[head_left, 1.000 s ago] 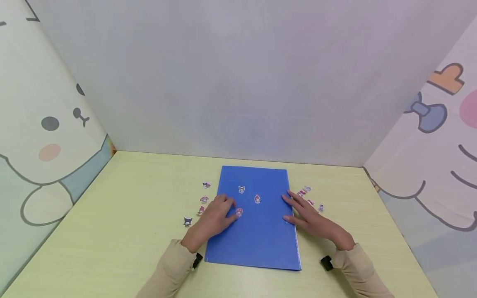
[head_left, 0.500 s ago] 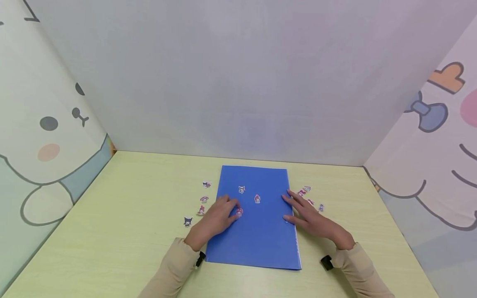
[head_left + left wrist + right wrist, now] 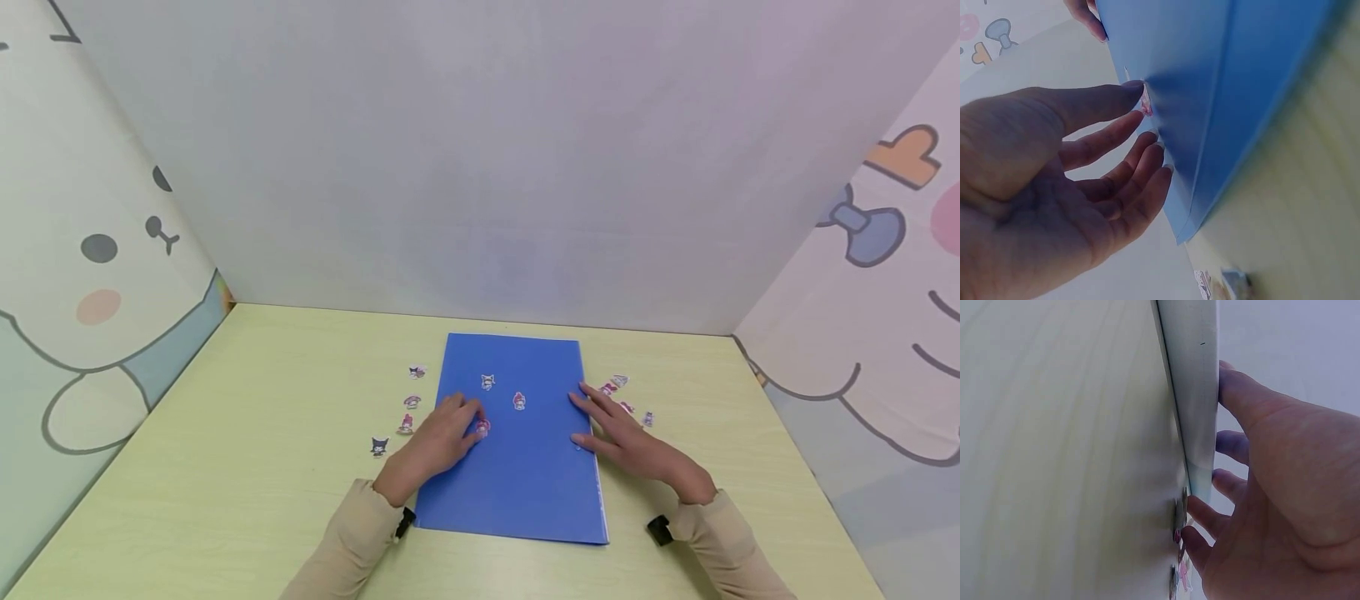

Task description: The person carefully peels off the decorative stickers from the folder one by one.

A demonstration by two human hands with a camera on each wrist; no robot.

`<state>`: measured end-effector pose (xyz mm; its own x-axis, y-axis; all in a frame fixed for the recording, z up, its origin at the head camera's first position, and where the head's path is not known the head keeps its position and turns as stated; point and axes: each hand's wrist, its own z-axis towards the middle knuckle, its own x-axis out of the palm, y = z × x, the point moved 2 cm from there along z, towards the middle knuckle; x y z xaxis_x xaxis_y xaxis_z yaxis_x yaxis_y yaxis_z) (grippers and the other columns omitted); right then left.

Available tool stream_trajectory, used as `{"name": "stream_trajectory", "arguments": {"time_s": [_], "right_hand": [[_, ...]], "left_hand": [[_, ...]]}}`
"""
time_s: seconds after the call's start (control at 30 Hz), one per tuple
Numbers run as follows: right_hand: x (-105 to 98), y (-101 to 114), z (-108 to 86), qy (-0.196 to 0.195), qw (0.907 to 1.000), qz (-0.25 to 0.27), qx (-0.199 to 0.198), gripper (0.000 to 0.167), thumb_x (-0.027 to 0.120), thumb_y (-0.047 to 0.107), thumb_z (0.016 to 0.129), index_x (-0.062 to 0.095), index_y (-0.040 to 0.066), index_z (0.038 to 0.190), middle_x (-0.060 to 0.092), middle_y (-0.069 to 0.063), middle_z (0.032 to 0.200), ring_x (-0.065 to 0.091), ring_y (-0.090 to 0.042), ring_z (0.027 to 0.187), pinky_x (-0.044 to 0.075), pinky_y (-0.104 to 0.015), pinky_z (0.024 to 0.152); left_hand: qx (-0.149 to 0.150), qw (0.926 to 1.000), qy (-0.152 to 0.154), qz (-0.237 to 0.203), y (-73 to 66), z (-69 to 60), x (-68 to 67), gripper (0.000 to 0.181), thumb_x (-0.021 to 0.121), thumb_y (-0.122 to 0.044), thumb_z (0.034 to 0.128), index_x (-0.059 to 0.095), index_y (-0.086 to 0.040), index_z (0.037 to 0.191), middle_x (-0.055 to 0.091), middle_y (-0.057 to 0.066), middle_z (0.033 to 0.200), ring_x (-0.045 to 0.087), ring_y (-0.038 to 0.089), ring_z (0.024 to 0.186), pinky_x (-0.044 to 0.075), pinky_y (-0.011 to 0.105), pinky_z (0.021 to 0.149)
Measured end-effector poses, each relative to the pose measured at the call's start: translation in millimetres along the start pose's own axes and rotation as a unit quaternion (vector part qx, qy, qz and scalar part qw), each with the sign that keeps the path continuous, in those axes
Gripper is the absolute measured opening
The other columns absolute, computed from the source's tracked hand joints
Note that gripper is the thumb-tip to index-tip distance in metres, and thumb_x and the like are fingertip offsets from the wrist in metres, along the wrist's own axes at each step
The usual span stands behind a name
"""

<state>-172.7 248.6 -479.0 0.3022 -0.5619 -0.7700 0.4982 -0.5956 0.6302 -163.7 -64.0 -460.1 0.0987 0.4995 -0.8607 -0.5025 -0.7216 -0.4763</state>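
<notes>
A blue folder (image 3: 517, 492) lies flat on the table, with several small cartoon stickers on its cover. My left hand (image 3: 438, 437) reaches over its left edge. Its bent thumb and index finger meet a pink sticker (image 3: 1147, 104) from two sides, and that sticker lies against the cover. Farther up the cover are a white-and-dark sticker (image 3: 487, 382) and a red-hooded sticker (image 3: 519, 402). My right hand (image 3: 626, 437) rests on the folder's right edge with fingers spread. Beneath its thumb tip is a tiny pale mark whose kind I cannot tell.
Several stickers lie on the table left of the folder, among them a dark-hooded sticker (image 3: 379, 447). More lie to the right, partly behind my right hand, including a small purplish sticker (image 3: 648, 419). A pale wall (image 3: 480, 167) stands behind the table (image 3: 262, 467).
My left hand has shifted slightly to the right, and its index finger has come closer to the pink sticker. The right hand and the folder stay in place.
</notes>
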Motion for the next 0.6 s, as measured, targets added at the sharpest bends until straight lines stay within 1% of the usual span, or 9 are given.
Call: {"name": "stream_trajectory", "arguments": {"time_s": [0.17,0.3,0.4,0.47,0.6], "right_hand": [[-0.2,-0.3,-0.4,-0.003,1.0,-0.002,-0.002,0.065,0.062,0.021,0.105,0.032,-0.005,0.157,0.019,-0.033,0.163,0.016,-0.059,0.147,0.021,-0.077,0.109],[0.2,-0.5,-0.3,-0.001,1.0,-0.001,-0.002,0.065,0.061,0.021,0.105,0.032,-0.005,0.157,0.019,-0.032,0.163,0.015,-0.059,0.147,0.022,-0.077,0.109],[0.3,-0.8,-0.4,0.002,1.0,0.001,0.0,0.066,0.062,0.02,0.105,0.032,-0.005,0.157,0.018,-0.032,0.164,0.015,-0.058,0.148,0.021,-0.076,0.11],[0.1,-0.8,-0.6,0.004,1.0,0.003,0.003,0.066,0.062,0.021,0.104,0.031,-0.005,0.157,0.017,-0.031,0.164,0.015,-0.058,0.148,0.021,-0.076,0.111],[0.2,-0.4,-0.6,0.007,0.9999,0.007,0.01,0.067,0.062,0.021,0.104,0.031,-0.004,0.158,0.016,-0.03,0.165,0.013,-0.056,0.149,0.02,-0.075,0.112]], "left_hand": [[0.017,0.9998,-0.01,-0.006,-0.3,0.9,0.6,0.012,0.071,-0.006,0.0961,0.061,-0.002,0.101,0.053,0.006,0.09,0.05,0.023,0.086,0.047,0.039,0.077],[0.027,0.9994,-0.008,-0.022,-0.8,0.7,0.4,0.01,0.07,-0.003,0.0963,0.061,-0.002,0.1,0.056,0.007,0.093,0.051,0.023,0.088,0.048,0.039,0.08],[0.035,0.999,-0.007,-0.028,-1.3,0.0,0.3,0.01,0.07,-0.001,0.0961,0.061,-0.002,0.099,0.057,0.007,0.093,0.051,0.022,0.088,0.048,0.038,0.079],[0.042,0.9987,-0.012,-0.027,-1.4,0.0,0.5,0.01,0.07,0.0,0.0956,0.06,-0.002,0.098,0.058,0.007,0.092,0.052,0.022,0.086,0.048,0.037,0.077],[0.056,0.9976,-0.036,-0.022,-1.3,0.8,0.5,0.011,0.07,0.004,0.0936,0.061,-0.002,0.096,0.061,0.008,0.089,0.054,0.022,0.083,0.05,0.036,0.074]]}}
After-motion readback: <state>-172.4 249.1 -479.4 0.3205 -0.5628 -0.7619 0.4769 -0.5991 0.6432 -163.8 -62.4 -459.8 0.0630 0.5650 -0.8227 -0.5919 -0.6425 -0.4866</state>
